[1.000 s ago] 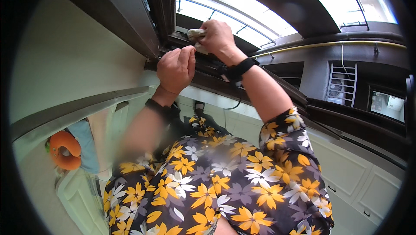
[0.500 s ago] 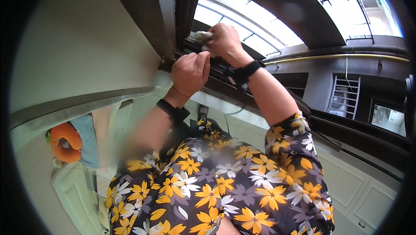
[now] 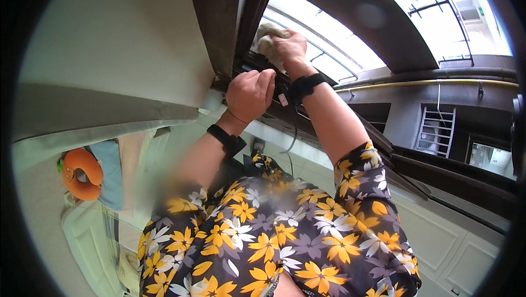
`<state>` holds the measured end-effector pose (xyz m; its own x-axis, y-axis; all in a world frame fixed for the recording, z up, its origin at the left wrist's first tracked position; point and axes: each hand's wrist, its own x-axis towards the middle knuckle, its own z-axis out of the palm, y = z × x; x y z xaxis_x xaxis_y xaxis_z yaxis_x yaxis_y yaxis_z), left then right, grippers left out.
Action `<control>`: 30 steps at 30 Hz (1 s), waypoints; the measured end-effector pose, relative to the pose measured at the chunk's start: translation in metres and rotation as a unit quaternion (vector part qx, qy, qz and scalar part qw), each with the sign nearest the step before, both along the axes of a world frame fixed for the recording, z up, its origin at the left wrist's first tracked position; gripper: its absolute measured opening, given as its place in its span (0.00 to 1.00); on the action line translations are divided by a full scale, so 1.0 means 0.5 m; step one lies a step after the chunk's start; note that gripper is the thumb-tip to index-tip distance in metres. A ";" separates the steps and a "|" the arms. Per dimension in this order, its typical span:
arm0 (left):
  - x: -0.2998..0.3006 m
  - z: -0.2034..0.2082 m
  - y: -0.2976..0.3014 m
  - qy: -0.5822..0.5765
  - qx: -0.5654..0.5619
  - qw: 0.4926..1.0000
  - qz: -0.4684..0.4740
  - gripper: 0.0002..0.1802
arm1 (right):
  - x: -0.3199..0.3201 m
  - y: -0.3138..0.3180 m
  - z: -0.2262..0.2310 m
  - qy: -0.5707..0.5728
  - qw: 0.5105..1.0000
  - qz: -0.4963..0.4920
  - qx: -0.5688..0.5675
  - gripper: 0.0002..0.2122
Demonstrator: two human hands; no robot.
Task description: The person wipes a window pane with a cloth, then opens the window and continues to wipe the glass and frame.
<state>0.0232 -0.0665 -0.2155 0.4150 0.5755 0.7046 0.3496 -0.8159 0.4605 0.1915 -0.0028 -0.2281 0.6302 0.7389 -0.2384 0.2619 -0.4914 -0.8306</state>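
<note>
My right hand (image 3: 291, 51) is closed around a pale, crumpled cloth (image 3: 268, 45), which lies against the dark window frame (image 3: 257, 9) near its lower corner. Below and to the left of it, my left hand (image 3: 247, 97) is curled at the dark sill, its fingertips turned away from view. Whether anything sits inside those fingers is hidden. A dark band with a cable (image 3: 296, 127) hanging from it circles my right wrist; another dark band (image 3: 226, 140) is on my left.
A pale wall (image 3: 126, 39) rises on the left. Beyond the window are a yellow pipe (image 3: 383, 84) and a barred opening (image 3: 436, 130). An orange neck pillow (image 3: 82, 175) lies low on the left; white cabinets (image 3: 433, 236) stand at lower right.
My right hand has moved slightly up the frame with the cloth, and more of the cloth shows. My left hand stays curled at the sill; the whole view has shifted a little.
</note>
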 end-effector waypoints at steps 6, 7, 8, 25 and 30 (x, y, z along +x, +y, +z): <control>-0.021 -0.018 0.005 -0.001 -0.007 1.000 0.011 0.03 | 0.019 -0.061 0.094 -0.212 0.968 0.085 0.102 0.16; -0.020 -0.016 0.004 -0.004 -0.003 1.000 0.010 0.03 | 0.024 -0.078 0.099 -0.210 0.963 0.134 0.101 0.16; -0.021 -0.015 0.003 -0.004 -0.003 1.000 0.012 0.03 | 0.023 -0.093 0.098 -0.210 0.963 0.135 0.101 0.16; -0.022 -0.014 0.002 0.019 -0.020 0.999 0.022 0.04 | 0.008 -0.027 0.067 -0.344 0.897 0.257 0.104 0.15; -0.014 -0.016 0.005 -0.004 -0.006 1.000 0.014 0.04 | -0.005 -0.030 0.023 -0.322 0.799 0.464 0.206 0.12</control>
